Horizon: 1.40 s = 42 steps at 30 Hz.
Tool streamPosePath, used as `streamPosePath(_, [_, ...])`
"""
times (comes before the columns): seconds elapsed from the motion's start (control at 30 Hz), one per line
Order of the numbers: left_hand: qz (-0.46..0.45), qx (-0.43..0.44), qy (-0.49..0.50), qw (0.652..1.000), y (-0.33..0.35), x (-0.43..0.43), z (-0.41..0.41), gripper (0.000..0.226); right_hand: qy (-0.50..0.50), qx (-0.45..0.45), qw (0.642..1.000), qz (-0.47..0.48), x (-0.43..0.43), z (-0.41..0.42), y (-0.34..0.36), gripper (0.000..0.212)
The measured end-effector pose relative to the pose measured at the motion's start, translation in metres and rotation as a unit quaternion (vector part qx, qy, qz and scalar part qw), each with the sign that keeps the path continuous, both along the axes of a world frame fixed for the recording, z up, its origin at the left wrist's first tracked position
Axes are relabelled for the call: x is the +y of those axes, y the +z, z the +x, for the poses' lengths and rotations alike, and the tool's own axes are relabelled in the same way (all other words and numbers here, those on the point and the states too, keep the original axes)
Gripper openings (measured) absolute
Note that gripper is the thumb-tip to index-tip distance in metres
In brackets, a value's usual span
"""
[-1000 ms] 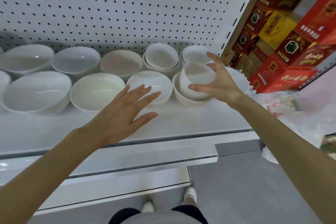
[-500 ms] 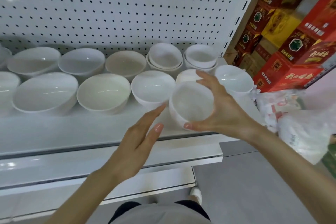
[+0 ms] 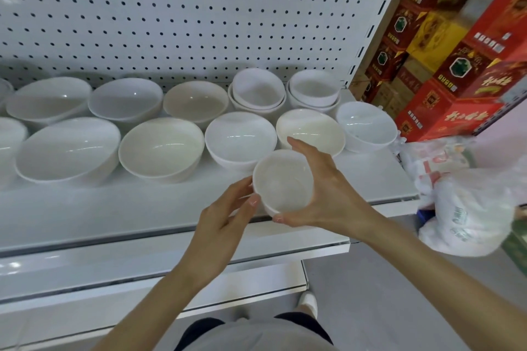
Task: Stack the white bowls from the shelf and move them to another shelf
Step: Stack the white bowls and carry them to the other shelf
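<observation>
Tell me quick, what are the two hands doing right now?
Left hand: open, fingertips touching the small white bowl.
Right hand: closed, holding that small white bowl.

White bowls (image 3: 241, 137) and a cream bowl (image 3: 310, 128) sit on a white shelf (image 3: 85, 216) before a white pegboard (image 3: 199, 8) dotted black, with red-and-gold boxes (image 3: 445, 111) at two o'clock.
</observation>
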<state>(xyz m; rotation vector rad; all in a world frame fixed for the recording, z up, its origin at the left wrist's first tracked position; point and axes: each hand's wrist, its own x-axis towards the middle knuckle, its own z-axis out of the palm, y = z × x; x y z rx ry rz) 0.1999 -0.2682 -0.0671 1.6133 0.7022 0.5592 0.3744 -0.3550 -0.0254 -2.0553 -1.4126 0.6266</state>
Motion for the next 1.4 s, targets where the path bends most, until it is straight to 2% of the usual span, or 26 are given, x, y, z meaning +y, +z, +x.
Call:
streamPosePath(0.53, [-0.003,0.049,0.053,0.997,0.000,0.000,0.016,0.031,0.020,-0.025,0.999,0.006,0.005,0.001,-0.012,0.118])
streamPosePath(0.8, [-0.109,0.008,0.081,0.991,-0.003,-0.001,0.019,0.030,0.026,-0.021,0.997,0.068,0.003,0.005,-0.024,0.115])
streamPosePath(0.9, [-0.144,-0.011,0.094,0.985,0.000,-0.004,0.021,0.028,0.038,0.000,0.996,0.075,0.001,0.009,-0.023,0.106])
streamPosePath(1.0, [-0.161,-0.020,0.101,0.981,0.003,-0.008,0.023,0.028,0.010,0.047,0.992,0.113,-0.001,0.020,-0.018,0.094])
streamPosePath(1.13, [-0.171,-0.023,0.122,0.977,0.005,-0.015,0.027,0.029,-0.116,0.050,0.970,0.207,0.016,0.063,0.003,0.060])
streamPosePath(1.23, [-0.185,-0.031,0.135,0.973,0.008,-0.020,0.030,0.030,-0.195,0.048,0.965,0.166,0.042,0.116,0.018,0.048])
streamPosePath(1.4, [-0.197,-0.029,0.146,0.969,0.012,-0.029,0.041,0.036,-0.184,0.001,0.982,0.050,0.084,0.183,0.025,0.055])
